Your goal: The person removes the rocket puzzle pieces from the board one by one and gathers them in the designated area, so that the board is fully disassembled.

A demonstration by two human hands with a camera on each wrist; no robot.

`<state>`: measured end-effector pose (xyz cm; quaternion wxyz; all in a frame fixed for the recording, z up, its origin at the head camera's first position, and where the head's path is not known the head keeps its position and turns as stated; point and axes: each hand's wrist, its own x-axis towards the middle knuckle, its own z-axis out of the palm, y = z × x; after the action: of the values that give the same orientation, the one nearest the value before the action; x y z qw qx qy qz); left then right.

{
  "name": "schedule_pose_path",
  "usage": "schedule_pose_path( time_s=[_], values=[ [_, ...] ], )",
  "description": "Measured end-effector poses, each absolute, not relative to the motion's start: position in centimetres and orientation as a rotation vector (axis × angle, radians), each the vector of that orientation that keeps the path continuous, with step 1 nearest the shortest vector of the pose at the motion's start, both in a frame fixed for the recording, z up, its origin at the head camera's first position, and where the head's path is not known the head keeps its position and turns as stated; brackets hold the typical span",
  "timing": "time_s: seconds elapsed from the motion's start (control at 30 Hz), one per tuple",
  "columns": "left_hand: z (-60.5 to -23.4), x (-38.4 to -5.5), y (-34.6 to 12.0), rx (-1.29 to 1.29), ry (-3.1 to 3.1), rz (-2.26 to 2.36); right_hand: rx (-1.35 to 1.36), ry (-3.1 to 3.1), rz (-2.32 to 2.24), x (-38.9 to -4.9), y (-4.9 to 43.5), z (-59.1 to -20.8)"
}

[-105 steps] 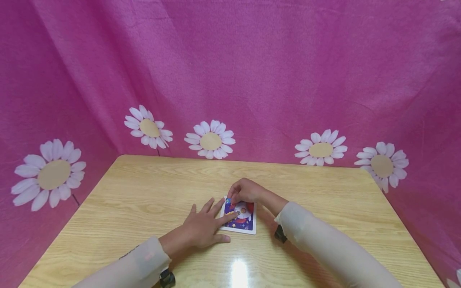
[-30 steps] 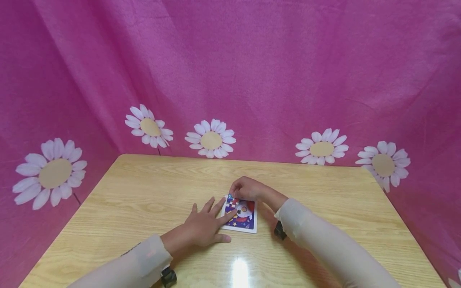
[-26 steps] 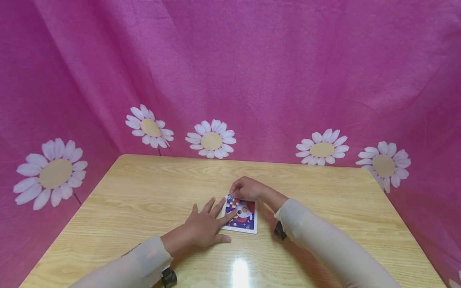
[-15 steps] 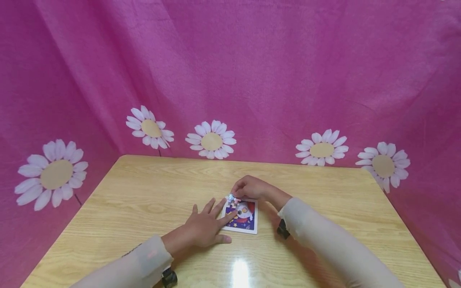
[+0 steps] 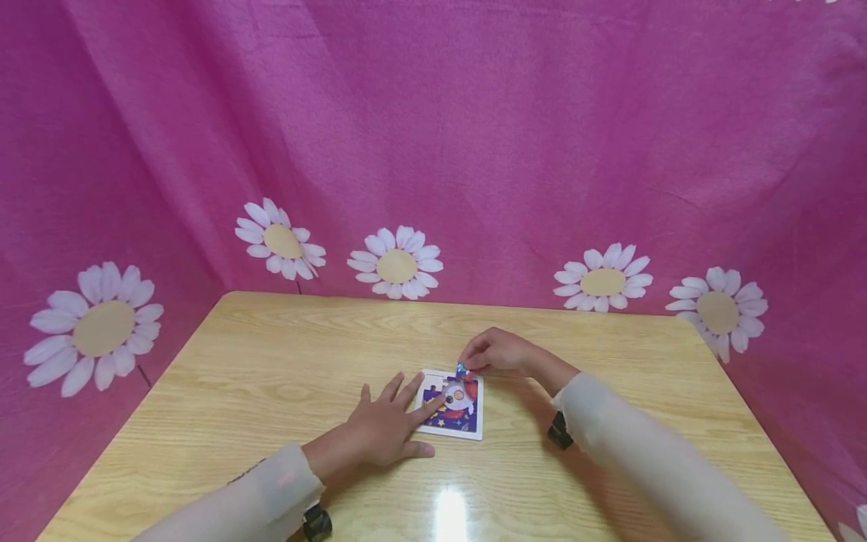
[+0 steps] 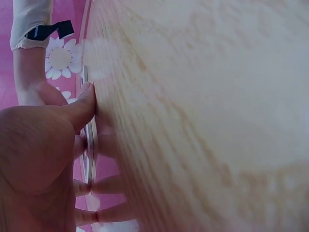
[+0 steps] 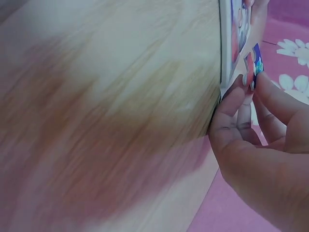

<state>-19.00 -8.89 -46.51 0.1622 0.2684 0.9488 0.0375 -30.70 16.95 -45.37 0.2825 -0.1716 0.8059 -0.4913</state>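
Note:
A small square jigsaw puzzle in a white-edged tray lies on the table, showing a purple space picture with a white and red figure. Its far left corner is bare and pale. My left hand rests spread, one finger lying across the picture and others at the tray's left edge. Just above the tray's far edge, my right hand pinches a puzzle piece coloured blue and red between thumb and fingers. In the left wrist view, the thumb is stretched out near the tray's edge.
The wooden table spreads around the tray, with a light reflection near its front. A pink cloth with white daisies hangs behind and at both sides. Dark straps sit at both wrists.
The right hand has lifted the puzzle piece out of the tray's far left corner and carried it to the right, baring the pale base there. The left hand has stayed in place.

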Motion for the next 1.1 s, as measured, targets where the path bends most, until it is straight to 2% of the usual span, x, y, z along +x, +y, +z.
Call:
schedule_pose_path(
  time_s=[1.1],
  values=[
    [-46.3, -18.7, -9.1, 0.794, 2.722, 0.114, -0.405, 2.162, -1.368, -30.7, 25.2, -45.4]
  ],
)
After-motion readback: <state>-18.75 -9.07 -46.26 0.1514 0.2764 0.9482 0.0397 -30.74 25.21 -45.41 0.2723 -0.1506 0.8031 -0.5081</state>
